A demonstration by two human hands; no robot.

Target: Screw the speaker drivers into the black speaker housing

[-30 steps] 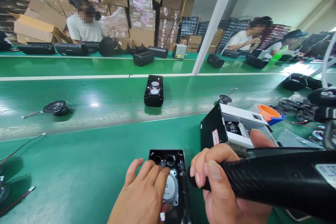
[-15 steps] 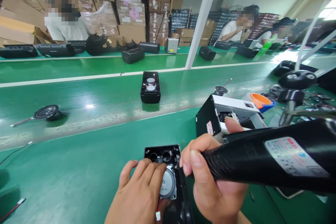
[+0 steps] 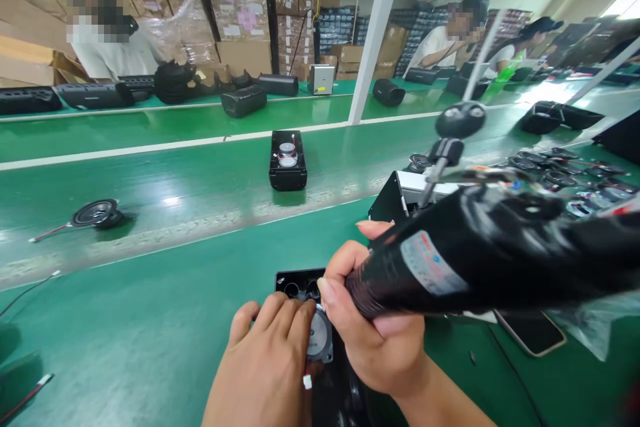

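A black electric screwdriver (image 3: 490,253) lies nearly level in my right hand (image 3: 383,343), whose fingers wrap its ribbed front end. The driver's tip is hidden behind my fingers, close over the black speaker housing (image 3: 333,390). In that housing sits a round speaker driver (image 3: 321,335) with its grey magnet facing up. From it runs a red and black wire ending in a white plug (image 3: 307,381). My left hand (image 3: 267,360) is closed over the speaker's left side, fingers bent and together; the fingertips press near its upper edge.
Another housing (image 3: 289,177) with speakers stands on the green belt. A loose speaker (image 3: 97,213) lies left. Behind the screwdriver are a screw-feeder box (image 3: 387,197) and several loose speakers (image 3: 555,177). A phone (image 3: 533,333) lies right. Co-workers sit across the line.
My right hand has moved left and slightly down with the screwdriver, over the housing's upper right. The screwdriver's rear end has swung up and left. My left hand stays nearly in place.
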